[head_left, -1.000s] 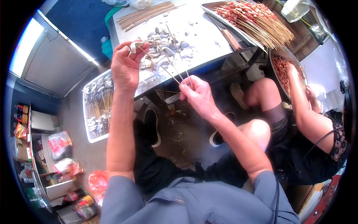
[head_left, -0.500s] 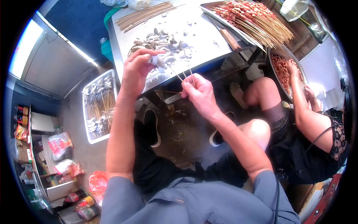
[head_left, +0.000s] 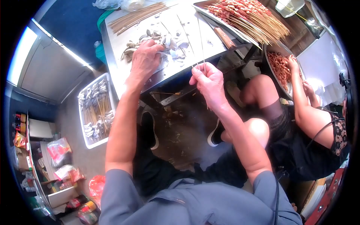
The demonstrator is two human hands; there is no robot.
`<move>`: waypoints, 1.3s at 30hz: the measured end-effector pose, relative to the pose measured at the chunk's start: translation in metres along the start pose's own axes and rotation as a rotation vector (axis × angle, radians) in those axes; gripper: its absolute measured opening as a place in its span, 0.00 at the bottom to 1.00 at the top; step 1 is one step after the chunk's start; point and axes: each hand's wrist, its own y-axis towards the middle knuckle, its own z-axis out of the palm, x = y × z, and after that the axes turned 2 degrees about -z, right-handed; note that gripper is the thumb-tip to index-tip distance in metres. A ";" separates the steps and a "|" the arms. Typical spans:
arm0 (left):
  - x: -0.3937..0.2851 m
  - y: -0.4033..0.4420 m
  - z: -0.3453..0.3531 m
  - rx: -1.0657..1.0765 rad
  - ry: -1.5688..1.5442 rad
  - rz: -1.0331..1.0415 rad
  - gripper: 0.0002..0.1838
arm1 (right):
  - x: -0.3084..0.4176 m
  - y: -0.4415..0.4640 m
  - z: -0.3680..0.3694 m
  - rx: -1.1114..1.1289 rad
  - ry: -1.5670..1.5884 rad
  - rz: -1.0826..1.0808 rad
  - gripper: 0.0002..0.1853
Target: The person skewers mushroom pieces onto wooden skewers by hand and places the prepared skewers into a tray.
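Note:
Bent over a loose pile of grey-white slices (head_left: 174, 43), which look like mushroom, my left hand (head_left: 145, 58) touches them with its fingers apart; its fingertips are partly hidden. My right hand (head_left: 207, 77) is closed in a pinch around a few thin skewers (head_left: 201, 41) that fan upward over the table's front edge. Some slices seem to be threaded on the leftmost skewer, though they blend with the pile behind. A bundle of bare skewers (head_left: 137, 18) lies at the back of the white table (head_left: 116, 48).
A tray (head_left: 206, 11) of red meat skewers stands at the table's right, beside a wooden-handled knife (head_left: 224, 38). A white tray (head_left: 84, 127) of filled skewers sits low left. On the right, another person's hands (head_left: 294, 63) are at a bowl of meat pieces (head_left: 277, 65).
My left hand has left the skewer tip and come down onto the pile of slices. My right hand has shifted slightly right and up, its skewers now pointing more upright.

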 end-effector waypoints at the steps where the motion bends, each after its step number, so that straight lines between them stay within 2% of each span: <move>1: -0.001 0.000 -0.002 0.002 0.000 0.001 0.08 | -0.001 0.000 0.000 0.013 -0.023 -0.011 0.07; 4: -0.001 -0.004 -0.009 0.054 -0.013 -0.056 0.07 | -0.004 -0.002 0.002 0.017 -0.074 -0.026 0.07; 7: 0.006 -0.008 -0.015 -0.041 -0.109 -0.142 0.05 | -0.007 -0.003 0.004 0.034 -0.058 -0.017 0.07; 10: 0.018 -0.015 -0.017 -0.151 -0.628 -0.477 0.06 | -0.008 -0.006 0.007 0.047 -0.064 -0.005 0.07; 11: 0.018 -0.017 -0.019 -0.151 -0.623 -0.476 0.06 | -0.008 -0.007 0.009 0.049 -0.060 -0.007 0.07; 13: 0.018 -0.019 -0.021 -0.313 -1.131 -0.577 0.08 | -0.012 -0.009 0.011 0.094 -0.083 0.015 0.06; 17: 0.020 -0.020 -0.024 -0.382 -1.304 -0.690 0.08 | -0.018 -0.016 0.019 0.155 -0.103 0.007 0.06; 30: 0.008 -0.022 -0.031 -0.455 -1.399 -0.616 0.08 | -0.027 -0.021 0.027 0.187 -0.075 0.025 0.06; 34: 0.006 -0.021 -0.030 -0.467 -1.438 -0.660 0.08 | -0.026 -0.023 0.028 0.184 -0.105 0.039 0.06; 39: 0.005 -0.024 -0.029 -0.399 -1.380 -0.537 0.09 | -0.028 -0.025 0.026 0.161 -0.095 0.023 0.06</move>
